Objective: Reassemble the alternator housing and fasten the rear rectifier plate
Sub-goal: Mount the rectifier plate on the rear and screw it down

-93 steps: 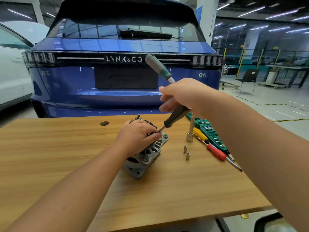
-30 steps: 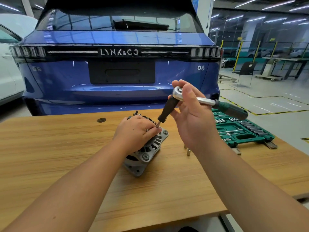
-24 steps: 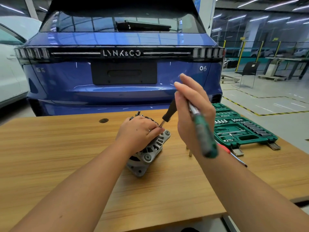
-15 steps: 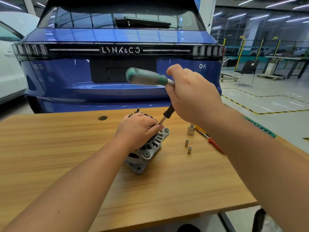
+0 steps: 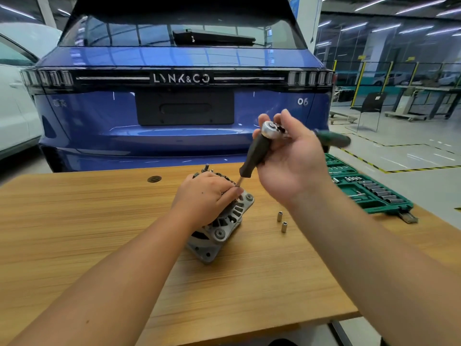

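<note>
Blue bodywork of a hatchback [image 5: 184, 136] badged "LYNK&CO" and "06" fills the 12 o'clock background, with a white car [image 5: 15, 108] edging in at 9 o'clock. A wooden surface [image 5: 74, 233] spans the foreground. On it, near the centre, the alternator [image 5: 224, 228] lies tilted, its grey cast housing with ribbed vents facing 5 o'clock. The person's left hand [image 5: 204, 196] rests on top of it, fingers curled over the upper rear end, holding it. The grip of the right hand [image 5: 291, 158], raised at 1 o'clock from the alternator, is wrapped around a ratchet wrench [image 5: 273, 127]; its chrome head shows between the fingers, and its green handle, blurred, points toward 3 o'clock. From the ratchet head a black-handled driver extension [image 5: 254, 156] slants down toward 7 o'clock, its thin metal tip meeting the alternator just beside the left fingertips [image 5: 237, 191]. An open green socket case [image 5: 369, 193] sits at 3 o'clock on the surface, rows of sockets visible inside. Two small loose sockets [image 5: 282, 221] stand upright near each other on the surface, between the alternator and the right forearm. A dark round hole [image 5: 154, 179] marks the surface at 11 o'clock.
</note>
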A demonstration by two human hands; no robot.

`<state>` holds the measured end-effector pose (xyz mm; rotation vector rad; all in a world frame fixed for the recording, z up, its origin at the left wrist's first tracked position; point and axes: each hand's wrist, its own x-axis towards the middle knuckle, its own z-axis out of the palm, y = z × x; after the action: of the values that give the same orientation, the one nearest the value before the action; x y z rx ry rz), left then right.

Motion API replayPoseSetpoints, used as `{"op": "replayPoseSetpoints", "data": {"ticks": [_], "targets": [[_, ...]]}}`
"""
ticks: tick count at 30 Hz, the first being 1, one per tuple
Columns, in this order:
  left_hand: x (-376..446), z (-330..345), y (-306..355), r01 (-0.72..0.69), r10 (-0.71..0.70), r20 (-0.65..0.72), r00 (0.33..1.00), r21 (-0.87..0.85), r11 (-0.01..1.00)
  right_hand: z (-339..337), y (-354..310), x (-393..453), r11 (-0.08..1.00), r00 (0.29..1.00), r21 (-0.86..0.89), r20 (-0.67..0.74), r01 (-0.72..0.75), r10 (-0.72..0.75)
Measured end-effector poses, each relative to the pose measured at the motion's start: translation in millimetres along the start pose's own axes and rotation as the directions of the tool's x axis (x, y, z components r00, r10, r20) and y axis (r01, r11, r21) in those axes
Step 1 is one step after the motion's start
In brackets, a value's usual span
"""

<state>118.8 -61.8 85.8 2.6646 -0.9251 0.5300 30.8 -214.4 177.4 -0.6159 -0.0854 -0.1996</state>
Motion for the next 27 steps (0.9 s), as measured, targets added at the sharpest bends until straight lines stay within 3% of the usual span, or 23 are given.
{"op": "replayPoseSetpoints", "data": {"ticks": [2,4,5,7,9,11,13,15,18,20,22,27], "targets": [[0,0,-1,0.006,-0.006,0.010,1.000,0.008,1.000,-11,15,-6,0.979,0.986,-0.146,0.112,0.141,-0.125],[0,-1,-1,0.011,-0.011,0.024,1.000,0.010,1.000,-22,26,-9,0.873,0.935,-0.341,0.193,0.348,-0.297],[0,-1,0,0.013,-0.013,0.031,0.999,0.012,1.000,-27,29,-9,0.742,0.876,-0.465,0.228,0.482,-0.426],[0,-2,1,0.016,-0.016,0.035,0.999,0.012,1.000,-34,31,-5,0.298,0.647,-0.640,0.421,0.709,-0.636],[-1,-3,2,0.016,-0.016,0.025,1.000,-0.002,1.000,-40,29,2,-0.063,0.463,-0.627,0.635,0.776,-0.619],[-2,-4,2,0.022,-0.022,0.022,1.000,-0.019,1.000,-40,20,7,-0.280,0.382,-0.580,0.758,0.765,-0.528],[-1,-6,3,0.033,-0.032,0.031,0.999,-0.036,0.999,-37,8,9,-0.462,0.344,-0.537,0.830,0.706,-0.439],[-2,-5,4,0.025,-0.024,0.018,1.000,-0.041,0.999,-30,-3,9,-0.604,0.378,-0.515,0.857,0.608,-0.349],[-4,-1,2,0.049,-0.058,-0.065,0.996,-0.134,0.990,-16,-14,2,-0.720,0.508,-0.492,0.832,0.490,-0.223],[-4,-1,2,0.068,-0.067,0.012,0.998,-0.140,0.988,-4,-18,-3,-0.765,0.597,-0.476,0.788,0.434,-0.152],[-2,-3,2,0.033,-0.032,0.063,0.998,-0.024,0.999,7,-20,-4,-0.815,0.681,-0.445,0.727,0.371,-0.087],[0,-2,2,0.012,-0.012,0.034,0.999,0.024,1.000,31,-28,5,-0.862,0.885,-0.480,0.458,0.166,-0.085]]}}
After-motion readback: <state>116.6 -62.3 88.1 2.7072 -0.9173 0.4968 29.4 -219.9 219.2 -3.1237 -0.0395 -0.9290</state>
